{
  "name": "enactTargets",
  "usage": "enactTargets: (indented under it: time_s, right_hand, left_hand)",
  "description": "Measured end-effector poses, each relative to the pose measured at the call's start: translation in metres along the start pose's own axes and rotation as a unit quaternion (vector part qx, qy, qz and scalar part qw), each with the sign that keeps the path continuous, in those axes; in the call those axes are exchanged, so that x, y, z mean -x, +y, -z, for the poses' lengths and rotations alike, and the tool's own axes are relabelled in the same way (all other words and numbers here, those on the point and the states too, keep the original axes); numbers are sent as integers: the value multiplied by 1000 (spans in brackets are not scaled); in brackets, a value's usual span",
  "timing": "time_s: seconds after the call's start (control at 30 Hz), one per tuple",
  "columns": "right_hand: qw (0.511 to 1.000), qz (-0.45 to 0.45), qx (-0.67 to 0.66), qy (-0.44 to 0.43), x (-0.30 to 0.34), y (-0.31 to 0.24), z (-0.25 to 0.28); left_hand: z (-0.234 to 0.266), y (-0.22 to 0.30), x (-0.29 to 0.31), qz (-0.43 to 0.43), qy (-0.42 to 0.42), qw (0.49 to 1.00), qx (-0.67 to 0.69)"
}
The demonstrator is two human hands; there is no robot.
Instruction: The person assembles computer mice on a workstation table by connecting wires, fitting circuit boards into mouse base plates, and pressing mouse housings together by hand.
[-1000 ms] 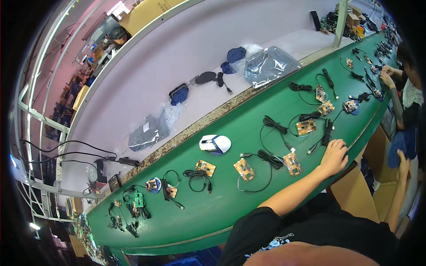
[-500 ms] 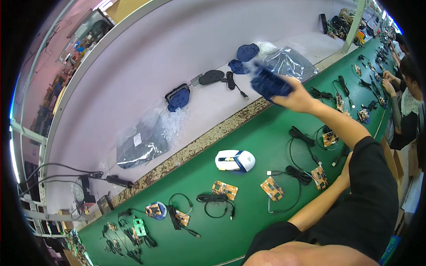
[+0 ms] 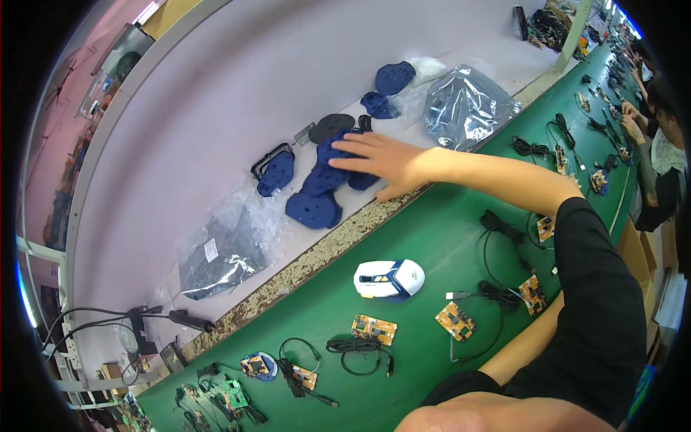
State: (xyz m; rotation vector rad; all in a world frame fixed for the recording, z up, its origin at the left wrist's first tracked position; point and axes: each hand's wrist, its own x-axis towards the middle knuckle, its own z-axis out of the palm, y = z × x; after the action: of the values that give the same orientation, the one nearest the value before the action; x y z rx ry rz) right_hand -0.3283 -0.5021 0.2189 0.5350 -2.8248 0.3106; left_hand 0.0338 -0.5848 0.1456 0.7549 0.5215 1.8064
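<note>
My right hand reaches over the shelf ledge with its fingers spread. The fingertips rest on or just above dark blue plastic mouse shells, which lie in a loose heap. One blue shell lies at the heap's near left end, and another shows partly under my palm. A dark oval shell is behind them. My left forearm passes beneath my right upper arm, which hides my left hand. On the green bench stands a white and blue computer mouse, nearest to the ledge.
More blue shells and a clear-wrapped grey packet lie farther along the shelf. Another wrapped packet is at left. Orange circuit boards with black cables dot the green bench. Other people work at far right.
My right hand has moved left and down to the shelf from above the ledge. The blue shells it held are now on the shelf, and its fingers have spread. The view has shifted slightly.
</note>
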Motion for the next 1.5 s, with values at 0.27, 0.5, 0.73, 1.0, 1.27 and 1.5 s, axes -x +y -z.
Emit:
enactTargets:
  time_s: [0.27,0.5,0.73,1.0,1.27,1.5]
  right_hand:
    - [994,-87,-30,51,21,32,-4]
    - [994,-35,21,106,-61,-1,-43]
    - [989,-44,32,136,-59,-6,-25]
    - [985,34,-134,99,57,-85,74]
    - [979,-86,-184,-2,224,-186,119]
    - [940,-245,-235,25,268,-281,86]
  left_hand:
    - [42,30,-20,-77,38,988,-130]
    - [51,29,-21,-93,0,967,-236]
    - [48,41,-30,-121,-65,930,-341]
    - [-24,-18,-35,-175,-106,900,-384]
    - [-27,84,97,-187,-243,763,-569]
    - [-9,203,223,-117,198,714,-661]
